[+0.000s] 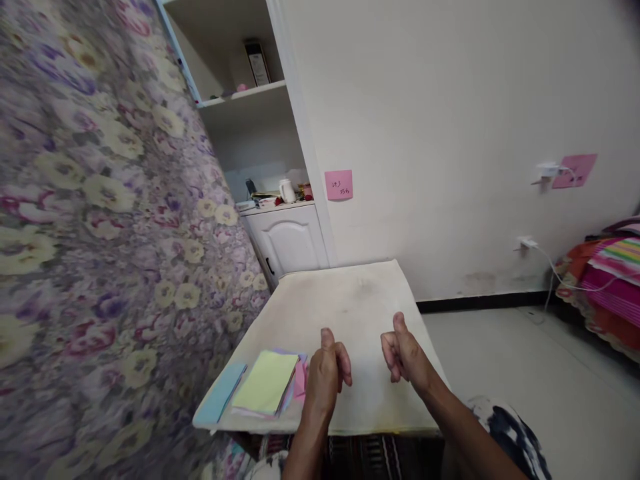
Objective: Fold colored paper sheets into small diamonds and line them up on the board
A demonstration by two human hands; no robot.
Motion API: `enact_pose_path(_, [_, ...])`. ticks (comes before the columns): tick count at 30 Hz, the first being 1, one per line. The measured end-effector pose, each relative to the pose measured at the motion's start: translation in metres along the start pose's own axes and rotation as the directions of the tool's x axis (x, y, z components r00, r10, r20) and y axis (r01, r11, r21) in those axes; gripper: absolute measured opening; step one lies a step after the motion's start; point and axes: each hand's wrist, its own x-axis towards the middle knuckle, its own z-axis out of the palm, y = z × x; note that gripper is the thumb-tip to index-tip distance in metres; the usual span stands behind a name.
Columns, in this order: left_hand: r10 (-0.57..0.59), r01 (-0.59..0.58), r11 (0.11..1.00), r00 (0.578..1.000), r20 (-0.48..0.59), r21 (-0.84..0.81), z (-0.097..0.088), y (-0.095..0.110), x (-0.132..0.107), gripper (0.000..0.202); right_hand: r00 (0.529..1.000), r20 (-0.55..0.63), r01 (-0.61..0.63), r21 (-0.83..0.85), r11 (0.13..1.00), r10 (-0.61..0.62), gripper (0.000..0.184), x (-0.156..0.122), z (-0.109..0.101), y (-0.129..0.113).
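Both my hands hover over the near part of a small white table (350, 307). My left hand (326, 373) has its fingers curled in a loose fist with the thumb up, and nothing shows in it. My right hand (404, 357) is curled the same way, thumb raised, holding nothing that I can see. Just left of my left hand lies a stack of coloured paper sheets: a yellow-green sheet (266, 381) on top, pink sheets (300, 379) under it, and a blue sheet (221, 393) at the table's left corner.
A flowered curtain (100, 233) hangs along the left. Behind the table stand a white cabinet (287, 237) with a mug (287, 191) and shelves above. Pink notes (339, 185) stick to the wall. A striped bed (605, 287) and charger cables are at right.
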Motion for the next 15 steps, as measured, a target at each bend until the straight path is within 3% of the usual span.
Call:
enact_pose_path(4, [0.135,-0.136,0.99,0.99,0.028,0.027,0.017,-0.027,-0.005,0.062,0.999,0.015,0.041,-0.047,0.998,-0.04,0.066,-0.007,0.002,0.007])
enact_pose_path(7, [0.105,-0.112,0.99,0.991,0.089,0.083,0.029,-0.073,-0.013,0.045,0.997,0.039,0.071,-0.146,0.987,-0.066,0.062,-0.012,0.003,0.035])
enact_pose_path(9, [0.067,-0.072,0.991,0.996,0.053,0.114,0.029,-0.108,-0.021,0.031,0.997,0.049,0.069,-0.248,0.966,-0.059,0.059,-0.014,0.003,0.062])
enact_pose_path(12, [0.028,-0.006,0.982,0.993,-0.116,0.19,0.011,-0.153,-0.033,0.02,0.994,0.108,0.013,-0.347,0.938,0.026,0.05,-0.013,0.0,0.105])
enact_pose_path(15, [0.048,0.055,0.959,0.936,-0.349,0.279,-0.016,-0.179,-0.036,0.027,0.982,0.17,0.001,-0.432,0.902,0.08,0.038,-0.01,-0.003,0.141])
